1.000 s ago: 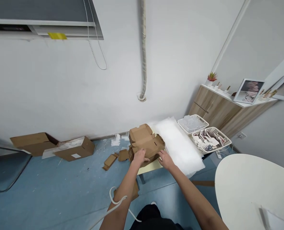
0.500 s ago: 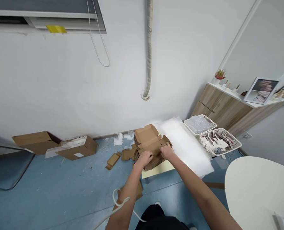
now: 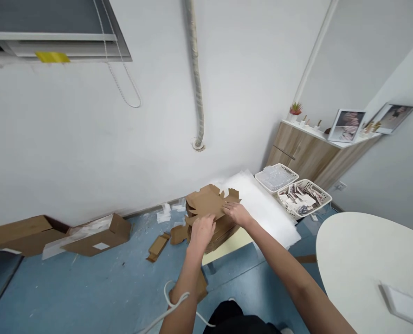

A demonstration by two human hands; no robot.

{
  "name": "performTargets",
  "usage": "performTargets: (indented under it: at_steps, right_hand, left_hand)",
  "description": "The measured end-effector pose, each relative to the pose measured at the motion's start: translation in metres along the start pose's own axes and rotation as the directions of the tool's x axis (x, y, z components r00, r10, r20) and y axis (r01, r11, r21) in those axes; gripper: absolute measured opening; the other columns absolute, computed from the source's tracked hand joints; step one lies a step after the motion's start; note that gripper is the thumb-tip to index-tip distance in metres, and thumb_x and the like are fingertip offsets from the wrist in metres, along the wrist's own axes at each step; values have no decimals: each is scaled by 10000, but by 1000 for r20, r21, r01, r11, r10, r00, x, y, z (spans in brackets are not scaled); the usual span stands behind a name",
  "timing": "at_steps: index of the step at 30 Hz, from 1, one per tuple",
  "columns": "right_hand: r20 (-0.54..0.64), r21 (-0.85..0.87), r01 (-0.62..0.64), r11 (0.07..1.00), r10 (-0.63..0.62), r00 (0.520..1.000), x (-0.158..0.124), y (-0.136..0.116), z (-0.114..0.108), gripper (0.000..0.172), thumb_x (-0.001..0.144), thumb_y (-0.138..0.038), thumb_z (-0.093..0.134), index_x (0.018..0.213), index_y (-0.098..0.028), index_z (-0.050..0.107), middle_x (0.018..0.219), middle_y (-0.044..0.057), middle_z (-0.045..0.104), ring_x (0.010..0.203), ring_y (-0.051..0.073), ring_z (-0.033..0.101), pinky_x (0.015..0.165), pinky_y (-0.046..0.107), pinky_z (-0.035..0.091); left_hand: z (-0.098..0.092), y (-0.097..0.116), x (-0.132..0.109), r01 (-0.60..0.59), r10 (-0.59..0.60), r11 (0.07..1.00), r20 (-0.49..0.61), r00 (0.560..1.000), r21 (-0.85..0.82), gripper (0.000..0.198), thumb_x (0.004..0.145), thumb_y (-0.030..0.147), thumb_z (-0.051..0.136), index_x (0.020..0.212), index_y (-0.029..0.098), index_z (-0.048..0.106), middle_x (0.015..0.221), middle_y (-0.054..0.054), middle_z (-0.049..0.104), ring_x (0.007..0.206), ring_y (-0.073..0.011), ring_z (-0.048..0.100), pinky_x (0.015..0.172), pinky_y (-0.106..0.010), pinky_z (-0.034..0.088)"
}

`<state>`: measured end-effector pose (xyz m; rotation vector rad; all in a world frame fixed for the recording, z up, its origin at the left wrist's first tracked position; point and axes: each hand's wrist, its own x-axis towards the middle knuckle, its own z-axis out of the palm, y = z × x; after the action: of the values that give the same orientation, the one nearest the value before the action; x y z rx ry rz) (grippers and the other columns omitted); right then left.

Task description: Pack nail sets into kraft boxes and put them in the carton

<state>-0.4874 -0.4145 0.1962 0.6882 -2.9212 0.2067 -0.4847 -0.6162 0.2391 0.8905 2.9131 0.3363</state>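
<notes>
A brown cardboard box blank [image 3: 206,204] with cut flaps lies on top of a stack of flattened cardboard [image 3: 223,234]. My left hand [image 3: 203,229] is closed on its near left edge, fingers curled over the board. At the right side, my right hand [image 3: 236,213] pinches the same blank, close to an upturned flap. The stack rests on a low pale-yellow table [image 3: 227,250], partly covered by the board and my forearms.
White foam sheets [image 3: 272,222] lie right of the stack, beside two white baskets [image 3: 326,204] of small packets and cards. Loose cardboard pieces [image 3: 158,246] and open cartons [image 3: 98,239] are on the blue floor at left. A round white table [image 3: 352,250] stands at right.
My view has swung right, so the room appears shifted left. The blank's raised near panel now lies flatter, and both hands have shifted on it.
</notes>
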Motion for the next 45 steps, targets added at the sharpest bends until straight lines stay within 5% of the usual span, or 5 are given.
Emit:
performTargets:
  at_steps: [7,14,25,34,45]
  right_hand:
    - [-226,-45,-189,981,174,958,-74,33,-51,394,954,-107,393,1298,-179,570,1311,124,615,1245,222,528,1088,415,375]
    - [-306,-98,-533,840,485,820,-224,62,-79,394,973,-128,365,1308,-181,566,1317,109,614,1256,223,518,1103,427,365]
    - [-271,-55,-889,454,851,451,-479,57,-29,486,918,-38,343,1332,-168,564,1344,115,595,1281,245,501,1065,421,411]
    - [-76,-7,-934,357,931,356,-559,21,76,516,849,-8,416,1298,-195,587,1323,121,609,1237,247,545,1019,412,458]
    - [85,46,-885,464,881,466,-579,20,81,361,875,-45,458,1140,-166,670,1225,145,650,1161,246,591,949,365,503]
  left_hand:
    - [2,69,18,-233,225,972,-169,959,-25,441,947,135,346,1323,212,564,1322,-88,619,1211,-233,569,1023,-354,425]
    - [38,191,42,-582,572,811,-130,810,-58,479,944,111,334,1373,210,522,1383,-74,574,1278,-212,523,1077,-371,405]
    - [183,388,26,-866,888,451,11,460,-217,505,904,54,362,1356,194,538,1379,-87,575,1293,-209,516,1098,-401,405]
    - [306,406,-12,-891,914,392,212,347,-231,506,901,30,385,1305,272,573,1357,-52,597,1346,-199,458,1172,-512,274]
    - [317,397,-28,-848,856,492,287,430,-199,507,870,32,405,1291,261,571,1415,-61,543,1390,-222,394,1196,-558,160]
